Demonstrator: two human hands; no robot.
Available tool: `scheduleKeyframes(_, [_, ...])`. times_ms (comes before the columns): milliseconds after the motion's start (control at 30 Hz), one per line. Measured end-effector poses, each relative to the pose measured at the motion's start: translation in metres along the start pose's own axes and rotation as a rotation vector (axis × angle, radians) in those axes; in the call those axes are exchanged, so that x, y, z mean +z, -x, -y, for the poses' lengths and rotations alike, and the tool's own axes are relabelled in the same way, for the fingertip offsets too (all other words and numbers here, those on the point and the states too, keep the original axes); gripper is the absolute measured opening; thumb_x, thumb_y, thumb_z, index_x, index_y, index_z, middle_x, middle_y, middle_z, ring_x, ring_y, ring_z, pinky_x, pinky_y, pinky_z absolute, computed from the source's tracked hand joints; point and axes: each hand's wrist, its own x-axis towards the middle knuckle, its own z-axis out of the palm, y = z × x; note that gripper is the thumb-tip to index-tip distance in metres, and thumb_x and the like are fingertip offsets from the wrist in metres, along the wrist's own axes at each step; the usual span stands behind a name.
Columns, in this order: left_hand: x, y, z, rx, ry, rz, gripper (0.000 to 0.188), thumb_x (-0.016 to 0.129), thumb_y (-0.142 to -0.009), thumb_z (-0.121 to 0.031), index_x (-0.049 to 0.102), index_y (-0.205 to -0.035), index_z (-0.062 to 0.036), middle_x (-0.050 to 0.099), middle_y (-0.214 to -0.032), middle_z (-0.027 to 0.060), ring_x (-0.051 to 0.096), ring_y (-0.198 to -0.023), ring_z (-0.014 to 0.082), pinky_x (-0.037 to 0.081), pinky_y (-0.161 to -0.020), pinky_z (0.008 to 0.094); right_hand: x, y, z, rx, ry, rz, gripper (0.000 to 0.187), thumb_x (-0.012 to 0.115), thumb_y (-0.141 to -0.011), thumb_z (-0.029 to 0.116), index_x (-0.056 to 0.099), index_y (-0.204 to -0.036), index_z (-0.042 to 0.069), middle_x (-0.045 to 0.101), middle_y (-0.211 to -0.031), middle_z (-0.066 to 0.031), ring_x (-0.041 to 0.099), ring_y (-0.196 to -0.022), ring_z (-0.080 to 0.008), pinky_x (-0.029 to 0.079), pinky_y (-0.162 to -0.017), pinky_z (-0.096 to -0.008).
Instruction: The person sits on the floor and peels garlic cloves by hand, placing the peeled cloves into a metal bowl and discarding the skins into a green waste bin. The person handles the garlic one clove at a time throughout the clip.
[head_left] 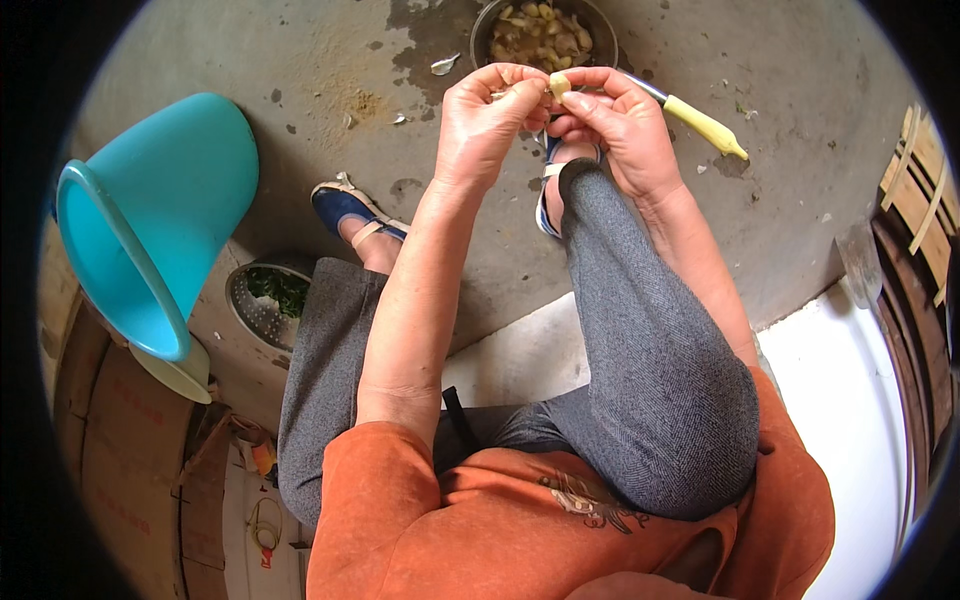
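Both my hands meet above the floor, just on the near side of a round metal bowl (481, 36) holding many pale pieces that look like garlic cloves in water. My right hand (625, 130) pinches a pale yellow garlic clove (559, 85) between thumb and fingers. Close against it, my left hand (488, 115) has its thumb and fingertips pressed together; a small whitish bit shows by its fingers, too small to name. Beside my right hand lies a knife (705, 126) with a yellow handle, its blade partly hidden behind the hand.
White peel scraps (445, 64) and wet patches dot the concrete floor. At left a turquoise bucket (225, 150) lies on its side, near a metal colander (243, 310) of green leaves. Cardboard (130, 470) stands at lower left, wooden slats (918, 190) at far right.
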Motion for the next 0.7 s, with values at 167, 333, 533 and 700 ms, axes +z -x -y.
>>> scheduleKeyframes(167, [0.006,0.003,-0.009,-0.041,0.052,0.02,0.014,0.063,-0.087,-0.015,0.064,-0.089,-0.0016,0.065,-0.077,0.0037,0.058,-0.065,0.0074,0.047,-0.058,0.0205,-0.014,-0.004,0.0,0.188,-0.198,0.036,0.021,0.057,-0.091,0.011,0.057,-0.109,-0.001,0.067,-0.091,-0.0122,0.066,-0.074,-0.0158,0.054,-0.066,-0.0238])
scheduleKeyframes(333, [-0.003,-0.001,-0.004,0.016,-0.035,-0.041,0.016,0.067,-0.085,-0.016,0.063,-0.092,-0.0026,0.065,-0.082,0.0028,0.059,-0.07,0.0067,0.048,-0.061,0.0206,-0.016,-0.004,0.001,0.277,-0.415,0.106,0.021,0.054,-0.091,0.009,0.058,-0.109,-0.001,0.067,-0.091,-0.0126,0.066,-0.075,-0.0161,0.054,-0.066,-0.0255])
scheduleKeyframes(533, [0.006,-0.002,-0.001,0.139,-0.082,0.04,0.013,0.069,-0.082,-0.006,0.063,-0.093,-0.0006,0.065,-0.086,0.0028,0.059,-0.08,0.0076,0.05,-0.073,0.0225,-0.019,-0.006,-0.003,0.264,-0.358,0.108,0.02,0.054,-0.092,0.011,0.059,-0.106,-0.002,0.067,-0.087,-0.0102,0.064,-0.071,-0.0133,0.054,-0.063,-0.0238])
scheduleKeyframes(700, [0.004,-0.003,0.01,0.15,-0.22,-0.002,0.008,0.062,-0.088,-0.01,0.06,-0.091,-0.0024,0.061,-0.082,-0.0008,0.055,-0.075,0.0045,0.046,-0.067,0.0196,-0.012,0.0,0.004,0.376,-0.306,0.032,0.012,0.059,-0.089,0.012,0.06,-0.095,0.001,0.066,-0.08,-0.0096,0.064,-0.063,-0.0124,0.054,-0.059,-0.0219])
